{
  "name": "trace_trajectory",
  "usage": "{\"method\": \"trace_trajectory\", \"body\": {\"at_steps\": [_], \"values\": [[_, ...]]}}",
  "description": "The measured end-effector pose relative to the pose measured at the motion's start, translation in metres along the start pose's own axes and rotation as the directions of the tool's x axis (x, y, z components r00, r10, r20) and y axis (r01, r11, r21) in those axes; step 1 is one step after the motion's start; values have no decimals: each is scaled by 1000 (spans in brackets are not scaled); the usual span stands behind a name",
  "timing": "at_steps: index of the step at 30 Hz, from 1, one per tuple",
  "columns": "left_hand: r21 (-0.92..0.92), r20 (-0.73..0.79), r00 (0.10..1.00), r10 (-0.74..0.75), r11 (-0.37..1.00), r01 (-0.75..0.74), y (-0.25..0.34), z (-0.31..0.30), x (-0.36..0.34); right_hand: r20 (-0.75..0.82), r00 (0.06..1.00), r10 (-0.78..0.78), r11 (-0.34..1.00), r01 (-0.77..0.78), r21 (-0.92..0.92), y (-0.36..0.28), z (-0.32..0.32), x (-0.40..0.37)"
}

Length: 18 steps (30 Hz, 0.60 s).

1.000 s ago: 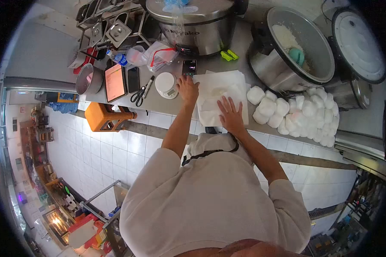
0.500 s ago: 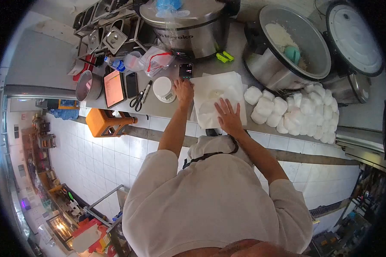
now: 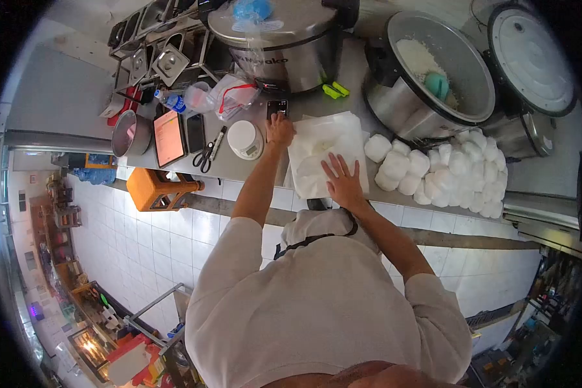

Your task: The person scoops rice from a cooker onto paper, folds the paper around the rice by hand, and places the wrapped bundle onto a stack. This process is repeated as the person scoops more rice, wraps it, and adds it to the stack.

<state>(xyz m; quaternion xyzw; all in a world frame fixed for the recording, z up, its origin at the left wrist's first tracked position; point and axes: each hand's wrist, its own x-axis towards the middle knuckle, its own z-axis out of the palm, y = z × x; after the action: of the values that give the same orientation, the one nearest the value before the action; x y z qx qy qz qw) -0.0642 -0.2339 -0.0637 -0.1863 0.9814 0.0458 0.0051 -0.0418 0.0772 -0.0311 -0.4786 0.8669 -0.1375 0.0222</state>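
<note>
My left hand (image 3: 280,130) reaches to a small black phone (image 3: 277,106) lying on the steel counter, its fingertips over the lower part of the lit screen. It does not grip the phone. On a stack of white paper sheets (image 3: 310,184) lies my right hand (image 3: 344,183), flat with the fingers spread. Left of my left hand stands a round white kitchen scale (image 3: 244,136) with a small display. To the right of the paper, several white wrapped bundles (image 3: 456,171) are piled together.
A large lidded rice cooker (image 3: 284,61) stands behind the phone. Another cooker (image 3: 401,97) is open, with rice (image 3: 420,55) and a teal scoop (image 3: 437,84) inside. Scissors (image 3: 205,155), a tablet (image 3: 169,138) and a metal pot (image 3: 131,134) sit leftward. An orange stool (image 3: 145,189) is below.
My left hand's fingers have moved slightly over the phone, and its screen looks different. My right hand stays flat on the paper. The whole view has shifted a little.
</note>
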Motion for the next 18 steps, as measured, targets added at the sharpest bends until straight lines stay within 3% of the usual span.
{"method": "trace_trajectory", "body": {"at_steps": [3,6,9,14,16,18], "values": [[-6,17,1000,6,1000,-6,3,-8,6,1,1000,2,1000,-2,-3,-1,-1,-1],[-137,-104,980,171,973,-185,13,-55,-14,-1,1000,1,1000,-1,5,0,-4,-2],[-576,32,977,211,803,-155,1,-33,-21,0,1000,-10,1000,10,25,1,-9,-3],[-356,40,982,186,921,-160,44,-50,-28,-5,996,-89,996,89,-11,10,4,-2],[-281,70,996,56,959,-34,68,-55,-20,-11,992,-125,992,125,-19,12,7,0],[-278,85,983,165,951,-136,67,-52,-9,-21,992,-125,991,124,-40,13,8,7]]}}
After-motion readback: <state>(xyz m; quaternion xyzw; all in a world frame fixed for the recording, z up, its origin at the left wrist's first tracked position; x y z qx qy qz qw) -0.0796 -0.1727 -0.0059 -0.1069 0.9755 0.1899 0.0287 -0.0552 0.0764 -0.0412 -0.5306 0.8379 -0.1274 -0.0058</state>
